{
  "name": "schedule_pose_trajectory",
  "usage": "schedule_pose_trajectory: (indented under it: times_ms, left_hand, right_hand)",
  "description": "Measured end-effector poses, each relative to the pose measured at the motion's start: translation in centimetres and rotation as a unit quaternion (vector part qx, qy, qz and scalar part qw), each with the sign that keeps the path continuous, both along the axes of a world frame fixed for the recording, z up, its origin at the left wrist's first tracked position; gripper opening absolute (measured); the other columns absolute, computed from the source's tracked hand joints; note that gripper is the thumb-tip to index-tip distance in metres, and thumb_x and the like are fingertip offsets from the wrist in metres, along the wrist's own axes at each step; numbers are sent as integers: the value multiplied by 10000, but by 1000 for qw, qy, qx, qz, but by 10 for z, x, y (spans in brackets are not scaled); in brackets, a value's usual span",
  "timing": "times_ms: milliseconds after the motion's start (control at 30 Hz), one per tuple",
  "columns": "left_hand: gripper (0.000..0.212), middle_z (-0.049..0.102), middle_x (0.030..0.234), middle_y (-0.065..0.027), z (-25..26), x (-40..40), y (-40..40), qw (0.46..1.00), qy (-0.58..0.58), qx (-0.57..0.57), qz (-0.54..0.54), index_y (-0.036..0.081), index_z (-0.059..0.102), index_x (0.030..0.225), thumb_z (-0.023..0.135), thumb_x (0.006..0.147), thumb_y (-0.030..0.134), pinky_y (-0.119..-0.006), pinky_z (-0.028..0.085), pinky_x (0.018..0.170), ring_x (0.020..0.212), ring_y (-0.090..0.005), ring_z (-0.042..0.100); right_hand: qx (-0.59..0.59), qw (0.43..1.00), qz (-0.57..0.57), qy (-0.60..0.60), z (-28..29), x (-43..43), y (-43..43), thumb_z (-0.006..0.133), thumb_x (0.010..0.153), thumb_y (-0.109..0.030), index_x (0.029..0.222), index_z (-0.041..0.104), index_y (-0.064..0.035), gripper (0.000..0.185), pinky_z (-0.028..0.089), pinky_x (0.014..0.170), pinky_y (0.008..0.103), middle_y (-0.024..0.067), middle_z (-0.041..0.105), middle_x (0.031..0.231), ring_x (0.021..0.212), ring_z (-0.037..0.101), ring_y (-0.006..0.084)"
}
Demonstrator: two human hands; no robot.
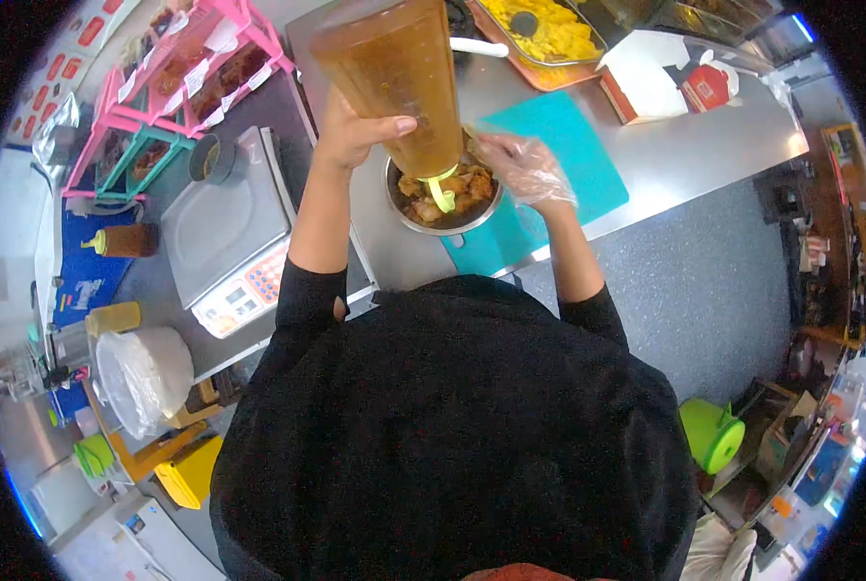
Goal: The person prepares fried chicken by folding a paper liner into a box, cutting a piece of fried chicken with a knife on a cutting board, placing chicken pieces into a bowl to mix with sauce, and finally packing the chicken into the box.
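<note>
My bare left hand (357, 134) grips a large squeeze bottle (404, 80) of brown sauce, tipped upside down. Its yellow-green nozzle (442, 194) points down into a round metal bowl (447, 232). Browned, fried-looking food pieces (479, 183) lie in that bowl; the bottle hides part of them. Over the bowl's right rim is my right hand (526, 168), in a clear plastic glove with the fingers curled. Whether those fingers hold the rim or a piece of food cannot be made out. A turquoise cutting board (575, 152) lies partly under the bowl.
A digital scale (226, 218) stands to the left, with a small dark cup (211, 160) on it. Beyond are pink racks (179, 94) of containers and a smaller sauce bottle (129, 240). Ahead sit a tray of yellow food (549, 33) and an open takeaway box (640, 80).
</note>
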State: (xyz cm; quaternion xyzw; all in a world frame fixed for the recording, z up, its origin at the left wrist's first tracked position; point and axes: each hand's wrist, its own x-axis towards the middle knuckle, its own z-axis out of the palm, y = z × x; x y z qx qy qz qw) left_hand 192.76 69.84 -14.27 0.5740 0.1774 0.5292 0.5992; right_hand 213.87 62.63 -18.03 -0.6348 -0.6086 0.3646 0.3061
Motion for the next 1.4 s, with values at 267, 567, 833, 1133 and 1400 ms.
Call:
schedule_pose_trajectory:
  times_ms: [267,567,833,1133,1400]
  left_hand:
    - [661,561,1023,-67,-4,8,3,999,-3,-36,10,33,454,1134,730,534,8,-347,432,855,966,-201,544]
    - [614,573,1008,-73,4,15,1,999,-7,-24,36,32,477,1113,718,550,-9,-336,446,835,924,-200,563]
    - [584,589,981,-76,3,17,10,995,-36,-2,92,24,488,1079,731,548,-8,-341,455,826,915,-196,575]
    - [760,526,1137,-88,18,13,15,998,-45,25,37,23,370,1230,740,568,-6,-344,404,898,1032,-192,518]
    - [670,567,1050,-65,12,10,-1,993,-43,20,104,20,459,1122,766,527,-12,-327,426,861,961,-163,547]
  right_hand:
    - [3,1000,-6,20,-7,3,1,537,805,-323,1030,619,-103,325,462,755,310,130,634,944,821,617,215]
    - [7,1000,-25,8,-14,4,3,565,789,-344,999,633,-78,346,464,732,300,119,647,897,792,612,181]
    - [-8,998,-22,56,-11,1,3,566,796,-330,972,636,-50,338,459,751,289,128,642,920,829,608,188]
    - [-26,995,-17,93,-17,0,8,592,794,-281,1008,613,-10,346,452,767,280,121,634,958,862,589,165]
    - [-52,993,-28,103,-19,-4,9,597,800,-232,1051,593,0,342,454,755,265,105,627,969,848,575,137]
